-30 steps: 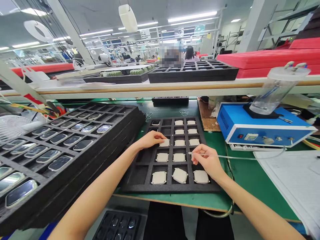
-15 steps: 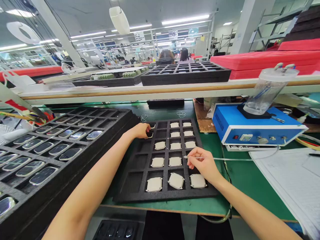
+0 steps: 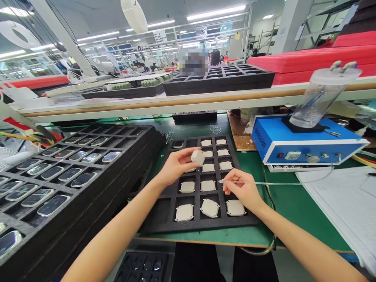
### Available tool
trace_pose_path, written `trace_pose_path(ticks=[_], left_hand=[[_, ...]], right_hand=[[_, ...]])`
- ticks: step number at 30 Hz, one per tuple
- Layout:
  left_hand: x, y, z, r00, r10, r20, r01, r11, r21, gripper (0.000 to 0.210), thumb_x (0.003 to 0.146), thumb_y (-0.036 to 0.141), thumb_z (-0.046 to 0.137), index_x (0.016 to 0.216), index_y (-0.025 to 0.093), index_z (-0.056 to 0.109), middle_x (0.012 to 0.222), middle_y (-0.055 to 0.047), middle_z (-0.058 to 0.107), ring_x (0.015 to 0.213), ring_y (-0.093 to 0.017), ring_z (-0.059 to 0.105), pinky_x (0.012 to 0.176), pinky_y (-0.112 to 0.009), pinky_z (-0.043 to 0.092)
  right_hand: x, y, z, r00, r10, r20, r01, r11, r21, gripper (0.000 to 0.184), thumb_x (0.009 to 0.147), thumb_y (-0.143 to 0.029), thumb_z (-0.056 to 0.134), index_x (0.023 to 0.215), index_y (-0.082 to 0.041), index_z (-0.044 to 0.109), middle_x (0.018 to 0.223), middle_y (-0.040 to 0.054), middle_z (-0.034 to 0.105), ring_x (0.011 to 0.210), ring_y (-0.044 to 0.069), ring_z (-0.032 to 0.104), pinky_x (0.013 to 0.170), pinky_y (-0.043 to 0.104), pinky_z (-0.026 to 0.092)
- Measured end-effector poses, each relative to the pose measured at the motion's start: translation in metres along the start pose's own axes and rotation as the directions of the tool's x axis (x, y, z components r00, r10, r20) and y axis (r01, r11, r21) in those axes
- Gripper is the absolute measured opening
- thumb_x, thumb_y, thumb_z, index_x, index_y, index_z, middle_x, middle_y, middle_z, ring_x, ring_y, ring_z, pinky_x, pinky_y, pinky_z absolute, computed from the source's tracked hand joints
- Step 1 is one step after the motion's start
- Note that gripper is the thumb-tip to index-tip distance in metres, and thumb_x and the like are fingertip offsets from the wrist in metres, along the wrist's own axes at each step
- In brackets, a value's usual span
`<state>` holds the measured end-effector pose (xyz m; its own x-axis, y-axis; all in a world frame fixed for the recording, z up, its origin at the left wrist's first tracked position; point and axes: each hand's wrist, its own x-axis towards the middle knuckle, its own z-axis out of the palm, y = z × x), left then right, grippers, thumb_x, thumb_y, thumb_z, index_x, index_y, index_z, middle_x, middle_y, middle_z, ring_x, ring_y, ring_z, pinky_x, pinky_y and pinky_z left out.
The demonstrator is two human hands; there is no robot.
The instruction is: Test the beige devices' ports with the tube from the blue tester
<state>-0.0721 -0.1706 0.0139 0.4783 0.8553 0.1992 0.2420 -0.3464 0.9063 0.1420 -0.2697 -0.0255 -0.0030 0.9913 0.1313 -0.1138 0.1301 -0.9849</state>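
Observation:
My left hand (image 3: 176,166) is raised over the black compartment tray (image 3: 199,226). Between its fingertips it pinches a small pale rounded-square piece, apparently a watch case (image 3: 197,157). My right hand (image 3: 242,188) hovers above the tray's right side, fingers closed around a thin clear tube (image 3: 277,183) whose tip points left. Pale square parts with small corner lugs (image 3: 210,208) lie singly in many compartments. A dark-faced watch piece (image 3: 178,145) sits in the far-left compartment.
On the left, a stack of black foam trays (image 3: 117,192) holds several dark watch faces (image 3: 53,205). A blue machine (image 3: 311,145) with a clear canister (image 3: 315,100) stands at right, near paper sheets (image 3: 337,199). A shelf edge (image 3: 141,106) crosses behind.
My left hand has lifted from the tray's far-left compartments and moved right and nearer, now with the pale piece in its fingers. My right hand stays nearly in place with the tube.

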Motion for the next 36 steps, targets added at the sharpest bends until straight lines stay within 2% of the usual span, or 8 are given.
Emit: trace_pose_path(ticks=[3, 7, 12, 17, 36], left_hand=[[-0.010, -0.004, 0.035, 0.998, 0.025, 0.056, -0.013, 0.981, -0.194, 0.049, 0.071, 0.032, 0.072, 0.113, 0.014, 0.056, 0.119, -0.015, 0.063, 0.103, -0.029, 0.063, 0.091, -0.041, 0.049], [-0.018, -0.011, 0.054, 0.992, 0.002, 0.128, 0.039, 0.946, -0.322, 0.042, 0.065, 0.020, 0.077, 0.102, 0.014, 0.058, 0.115, -0.014, 0.063, 0.095, -0.026, 0.066, 0.084, -0.040, 0.054], [-0.023, -0.013, 0.057, 0.983, -0.059, 0.172, 0.121, 0.919, -0.376, 0.043, 0.057, 0.012, 0.082, 0.094, 0.015, 0.061, 0.110, -0.008, 0.065, 0.088, -0.020, 0.068, 0.080, -0.035, 0.057], [-0.024, -0.012, 0.060, 0.981, -0.113, 0.155, 0.165, 0.909, -0.383, 0.042, 0.053, 0.009, 0.083, 0.090, 0.014, 0.063, 0.102, -0.006, 0.068, 0.084, -0.019, 0.070, 0.082, -0.035, 0.057], [-0.023, -0.010, 0.063, 0.991, -0.038, 0.127, 0.082, 0.927, -0.365, 0.040, 0.052, 0.003, 0.082, 0.087, 0.014, 0.066, 0.094, -0.003, 0.069, 0.083, -0.017, 0.070, 0.081, -0.029, 0.058]], right_hand=[[-0.001, -0.002, 0.000, 1.000, -0.022, -0.011, 0.022, 1.000, 0.000, 0.007, 0.068, -0.019, 0.062, 0.065, -0.017, 0.056, 0.053, -0.0001, 0.061, 0.046, 0.011, 0.055, 0.048, 0.024, 0.048], [-0.001, -0.003, 0.000, 1.000, -0.022, -0.014, 0.022, 1.000, -0.006, 0.007, 0.069, -0.017, 0.060, 0.064, -0.017, 0.055, 0.054, 0.0001, 0.062, 0.047, 0.011, 0.056, 0.049, 0.024, 0.049], [-0.001, -0.004, -0.001, 1.000, -0.007, -0.021, 0.006, 1.000, -0.024, 0.006, 0.068, -0.014, 0.061, 0.066, -0.016, 0.056, 0.055, -0.0006, 0.062, 0.047, 0.010, 0.056, 0.049, 0.022, 0.049], [0.000, -0.005, -0.001, 0.998, 0.046, -0.031, -0.047, 0.999, -0.023, 0.006, 0.069, -0.013, 0.061, 0.066, -0.015, 0.057, 0.055, -0.0007, 0.063, 0.047, 0.009, 0.057, 0.048, 0.020, 0.049], [0.002, -0.009, 0.002, 0.998, 0.047, -0.030, -0.048, 0.998, -0.037, 0.009, 0.067, -0.007, 0.059, 0.065, -0.015, 0.059, 0.055, -0.0007, 0.065, 0.047, 0.009, 0.059, 0.048, 0.018, 0.051]])
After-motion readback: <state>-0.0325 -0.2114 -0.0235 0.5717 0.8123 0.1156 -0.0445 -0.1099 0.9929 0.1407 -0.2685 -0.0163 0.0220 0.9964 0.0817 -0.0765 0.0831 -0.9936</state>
